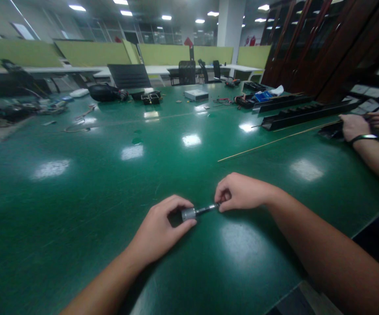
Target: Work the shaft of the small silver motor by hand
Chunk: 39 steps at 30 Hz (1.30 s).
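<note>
A short grey metal cylinder point(188, 214) with a thin, shiny dark shaft point(205, 209) lies level just above or on the green table in front of me; its exact kind does not show. My left hand point(166, 225) grips the cylinder between thumb and fingers. On the other side, my right hand point(238, 192) pinches the far tip of the shaft with thumb and forefinger. Whether a separate small part sits in that pinch I cannot make out.
At the right, a co-worker's hands point(356, 127) hold a long thin rod point(274, 141) reaching over the green table point(87, 210). Black channels point(307, 117) lie behind it. A silver box point(196, 95), a cable point(78, 128) and tools stand farther back.
</note>
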Each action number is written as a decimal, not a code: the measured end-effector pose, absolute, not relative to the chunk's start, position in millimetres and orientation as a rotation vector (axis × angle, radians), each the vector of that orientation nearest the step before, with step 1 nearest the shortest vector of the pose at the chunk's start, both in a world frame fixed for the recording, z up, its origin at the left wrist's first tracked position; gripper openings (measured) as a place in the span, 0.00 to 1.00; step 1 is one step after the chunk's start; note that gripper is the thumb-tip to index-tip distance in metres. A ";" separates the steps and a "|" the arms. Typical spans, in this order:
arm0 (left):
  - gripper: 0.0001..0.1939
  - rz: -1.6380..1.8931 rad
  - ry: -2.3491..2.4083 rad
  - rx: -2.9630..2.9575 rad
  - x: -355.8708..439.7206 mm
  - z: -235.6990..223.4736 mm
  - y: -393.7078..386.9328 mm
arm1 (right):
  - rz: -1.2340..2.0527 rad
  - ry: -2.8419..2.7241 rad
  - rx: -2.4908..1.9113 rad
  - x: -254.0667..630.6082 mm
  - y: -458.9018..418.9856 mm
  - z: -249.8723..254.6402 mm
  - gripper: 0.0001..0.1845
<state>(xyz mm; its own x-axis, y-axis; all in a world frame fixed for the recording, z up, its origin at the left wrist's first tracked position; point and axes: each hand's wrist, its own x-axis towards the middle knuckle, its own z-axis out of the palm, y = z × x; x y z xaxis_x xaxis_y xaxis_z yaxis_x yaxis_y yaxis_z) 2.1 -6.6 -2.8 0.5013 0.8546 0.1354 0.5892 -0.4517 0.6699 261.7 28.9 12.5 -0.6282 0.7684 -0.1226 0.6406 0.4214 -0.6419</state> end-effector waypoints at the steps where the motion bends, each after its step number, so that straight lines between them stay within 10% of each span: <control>1: 0.09 0.629 1.183 2.196 2.1 -2.9 -6.5 | 0.999 -2.484 -1.241 261.9 28.9 12.4 0.10; 39: 0.08 0.633 1.160 2.183 1.8 -4.1 -4.9 | 0.763 -2.420 -0.945 221.5 15.3 -7.6 0.10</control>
